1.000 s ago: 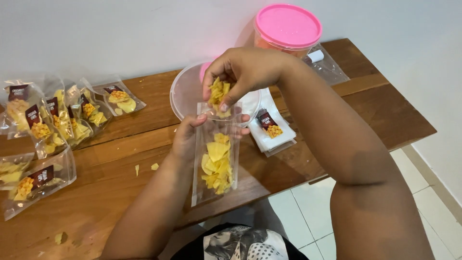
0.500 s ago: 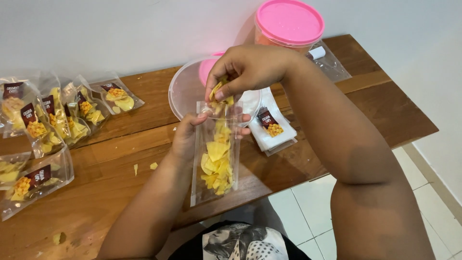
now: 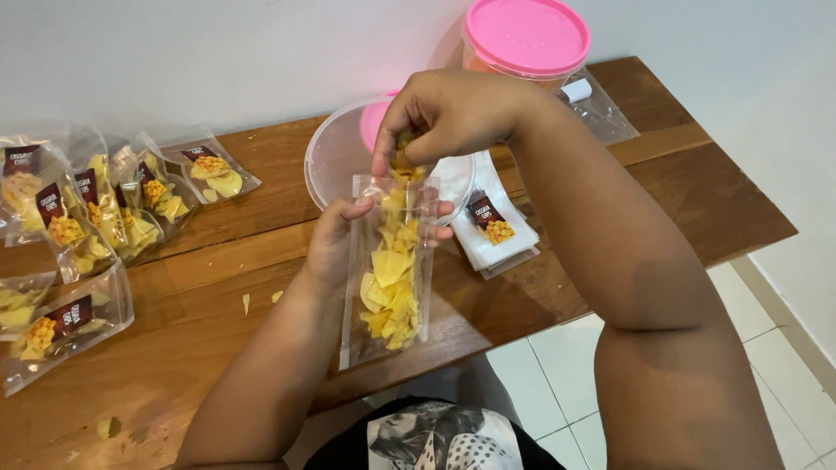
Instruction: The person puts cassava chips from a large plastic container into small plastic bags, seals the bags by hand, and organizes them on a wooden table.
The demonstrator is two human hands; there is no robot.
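My left hand (image 3: 335, 239) holds a clear plastic pouch (image 3: 389, 270) upright at its open top, over the front edge of the wooden table (image 3: 218, 261). The pouch is partly filled with yellow chips (image 3: 392, 292). My right hand (image 3: 453, 117) is pinched on a few more chips right at the pouch mouth, fingers pointing down into it. Behind both hands sits a clear round tub (image 3: 335, 165).
Several filled, labelled chip pouches (image 3: 96, 209) lie at the table's left. A stack of empty labelled pouches (image 3: 496, 231) lies right of my hands. A pink-lidded container (image 3: 525, 39) stands at the back. Chip crumbs (image 3: 261, 298) dot the wood. Tiled floor lies to the right.
My right hand has lowered its pinch of chips from above the pouch down into its mouth. The pouch and left hand stay nearly still.
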